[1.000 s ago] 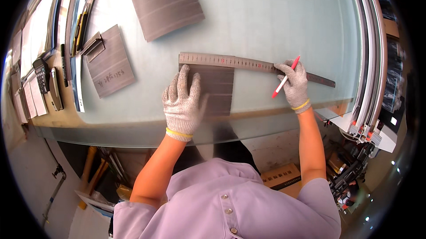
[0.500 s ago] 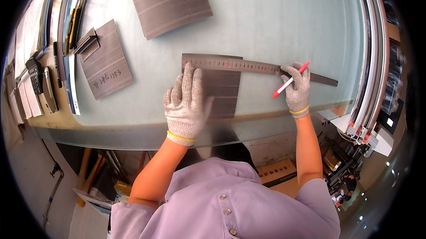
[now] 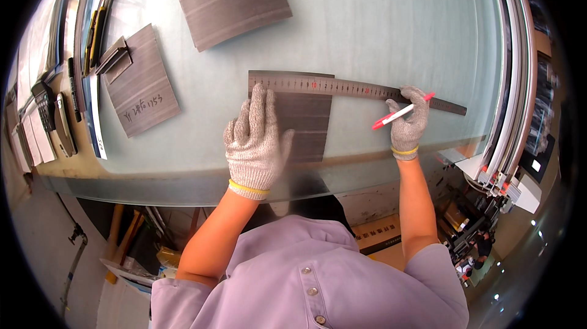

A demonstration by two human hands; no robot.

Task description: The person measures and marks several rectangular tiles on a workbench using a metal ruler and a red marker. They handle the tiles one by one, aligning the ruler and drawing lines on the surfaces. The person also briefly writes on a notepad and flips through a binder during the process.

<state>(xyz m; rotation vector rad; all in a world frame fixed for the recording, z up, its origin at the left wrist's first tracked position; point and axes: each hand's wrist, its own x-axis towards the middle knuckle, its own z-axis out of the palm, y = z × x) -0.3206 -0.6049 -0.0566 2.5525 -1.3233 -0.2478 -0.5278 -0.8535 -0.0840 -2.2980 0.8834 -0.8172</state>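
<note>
A steel ruler [image 3: 348,87] lies across the top of a small grey streaked sheet [image 3: 310,127] on the glass-like tabletop, its right part reaching well past the sheet. Wearing a knitted glove, my left hand [image 3: 252,145] rests flat with fingers stretched out, fingertips on the ruler's left end and thumb over the sheet. My right hand [image 3: 408,126], gloved too, holds a red-and-white pen [image 3: 394,116] slantwise between its fingers, by the ruler's right part. Whether its fingertips touch the ruler I cannot tell.
A larger grey sheet [image 3: 232,5] lies farther away. At left is a handwritten grey sheet [image 3: 147,87] with a small dark-edged piece on it. Beside it are a black marker [image 3: 74,87], a utility knife [image 3: 65,122] and a black handset-like device [image 3: 44,103]. Long rails [image 3: 516,60] line the right.
My right hand has turned, and the pen now lies flatter, its upper end farther right and lower. My left hand stays on the ruler, with only a slight shift.
</note>
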